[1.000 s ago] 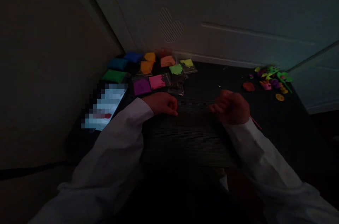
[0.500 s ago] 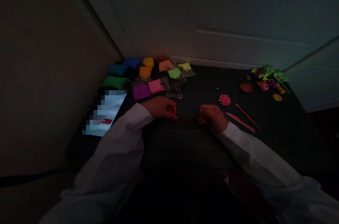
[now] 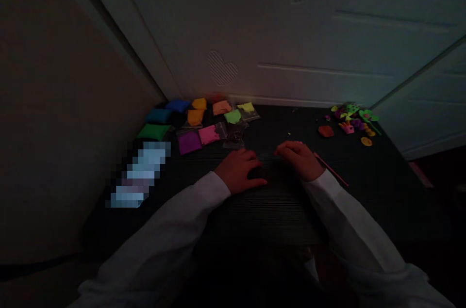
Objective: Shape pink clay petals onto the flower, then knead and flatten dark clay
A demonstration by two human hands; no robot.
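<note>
My left hand is low over the dark table, its thumb and fingers apart with nothing visible between them. To its right, my right hand has its fingers bent and pressed together, pointing left; the fingertips are in shadow, so anything inside is hidden. Just behind that hand a bit of a pink ruffled clay piece shows. A thin pink modelling tool lies at its right, partly behind the wrist. Packets of dark brown clay, pink clay and purple clay lie beyond my left hand.
More clay packets, green, blue and orange, stand back left. A lit tablet, blurred over, lies at the left. Red clay and small clay figures sit at the back right. A white panelled door borders the rear.
My left hand has shifted right and nearer to me, its pinch opening into spread fingers. My right hand has turned, now covering most of the pink ruffled piece. The view has tilted up.
</note>
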